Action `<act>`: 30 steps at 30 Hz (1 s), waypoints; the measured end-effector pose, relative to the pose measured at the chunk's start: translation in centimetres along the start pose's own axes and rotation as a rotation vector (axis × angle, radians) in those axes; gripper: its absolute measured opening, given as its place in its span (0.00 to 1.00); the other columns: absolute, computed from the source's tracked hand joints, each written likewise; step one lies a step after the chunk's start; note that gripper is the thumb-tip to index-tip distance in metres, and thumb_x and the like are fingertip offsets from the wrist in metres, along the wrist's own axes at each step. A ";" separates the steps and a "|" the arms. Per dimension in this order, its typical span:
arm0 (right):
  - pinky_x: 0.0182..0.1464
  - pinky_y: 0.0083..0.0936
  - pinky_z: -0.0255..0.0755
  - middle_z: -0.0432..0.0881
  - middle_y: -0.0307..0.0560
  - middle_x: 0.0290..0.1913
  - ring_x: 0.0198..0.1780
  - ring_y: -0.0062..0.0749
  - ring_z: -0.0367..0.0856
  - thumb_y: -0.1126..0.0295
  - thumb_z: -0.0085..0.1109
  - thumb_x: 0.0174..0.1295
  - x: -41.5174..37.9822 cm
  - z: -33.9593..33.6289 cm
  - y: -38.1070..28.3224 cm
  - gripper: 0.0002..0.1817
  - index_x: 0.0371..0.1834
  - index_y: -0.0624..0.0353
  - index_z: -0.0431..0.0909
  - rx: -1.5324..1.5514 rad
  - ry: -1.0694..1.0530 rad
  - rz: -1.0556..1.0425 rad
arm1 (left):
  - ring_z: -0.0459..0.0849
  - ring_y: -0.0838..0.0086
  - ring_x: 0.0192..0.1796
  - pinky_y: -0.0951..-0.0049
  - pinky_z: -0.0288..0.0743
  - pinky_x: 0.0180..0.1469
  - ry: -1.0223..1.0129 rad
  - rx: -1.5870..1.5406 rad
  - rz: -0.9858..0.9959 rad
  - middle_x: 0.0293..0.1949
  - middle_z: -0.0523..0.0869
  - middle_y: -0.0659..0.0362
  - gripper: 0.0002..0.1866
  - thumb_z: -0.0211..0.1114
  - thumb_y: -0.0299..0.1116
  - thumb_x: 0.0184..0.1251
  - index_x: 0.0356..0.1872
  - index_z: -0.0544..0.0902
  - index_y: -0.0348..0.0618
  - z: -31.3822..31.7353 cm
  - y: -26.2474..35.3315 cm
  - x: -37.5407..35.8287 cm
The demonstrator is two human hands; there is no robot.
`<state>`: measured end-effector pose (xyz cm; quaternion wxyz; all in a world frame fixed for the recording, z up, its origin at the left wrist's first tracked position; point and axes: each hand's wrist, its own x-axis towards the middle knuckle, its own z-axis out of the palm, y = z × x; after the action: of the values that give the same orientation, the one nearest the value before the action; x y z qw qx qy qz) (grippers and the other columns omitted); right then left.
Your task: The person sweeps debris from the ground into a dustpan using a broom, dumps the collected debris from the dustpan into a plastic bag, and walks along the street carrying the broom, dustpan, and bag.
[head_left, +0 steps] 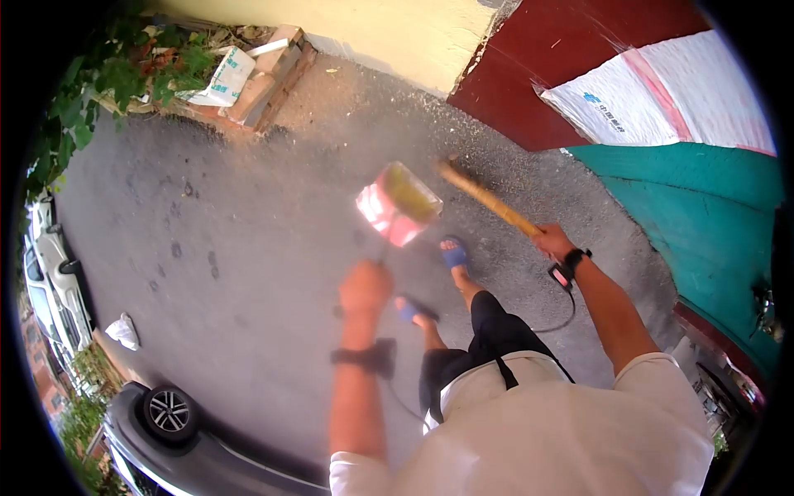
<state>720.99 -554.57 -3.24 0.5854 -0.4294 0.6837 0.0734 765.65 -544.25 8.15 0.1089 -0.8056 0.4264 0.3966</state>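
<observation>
A wooden stick (488,200) slants out over the pavement from my right hand (552,241), whose fingers are wrapped round its near end. On that wrist sits a dark band with a small device and a cable. My left hand (364,289) is smeared by motion and closed at a thin handle. Beyond it hangs a pink-and-white container (382,208), tilted, with a yellowish open inside. The container is out in front of my feet, to the left of the stick's far end.
A brick-edged planter (285,70) with rubble stands at the far left wall. To the right are a teal panel (695,198) and a white sack (653,91). A dark car (157,438) is parked at lower left, near a white bag (123,331).
</observation>
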 end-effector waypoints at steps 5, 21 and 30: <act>0.15 0.19 0.56 0.72 0.31 0.20 0.15 0.14 0.65 0.65 0.59 0.61 -7.4 0.9 -1.0 0.11 0.44 0.53 0.83 0.027 -0.009 0.048 | 0.87 0.46 0.48 0.52 0.80 0.51 -0.003 0.007 -0.049 0.42 0.88 0.42 0.17 0.58 0.42 0.64 0.39 0.87 0.38 -1.8 0.5 1.5; 0.49 0.48 0.77 0.85 0.62 0.43 0.48 0.59 0.83 0.62 0.58 0.61 12.7 5.7 -16.4 0.16 0.47 0.59 0.83 -0.493 0.418 -0.293 | 0.87 0.47 0.47 0.53 0.80 0.49 -0.049 0.024 -0.101 0.41 0.87 0.40 0.20 0.60 0.46 0.63 0.41 0.88 0.39 -1.5 -1.1 1.9; 0.41 0.44 0.76 0.85 0.58 0.36 0.40 0.55 0.84 0.60 0.64 0.56 3.9 3.4 -7.4 0.16 0.46 0.52 0.83 -0.738 0.070 -0.421 | 0.85 0.49 0.49 0.56 0.78 0.52 -0.019 -0.050 -0.193 0.43 0.88 0.46 0.19 0.58 0.44 0.62 0.41 0.88 0.41 -0.9 -2.2 2.2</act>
<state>728.70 -559.10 -4.63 0.3711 -0.7427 0.5286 0.1772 768.55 -544.71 6.83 0.1305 -0.8416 0.3359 0.4023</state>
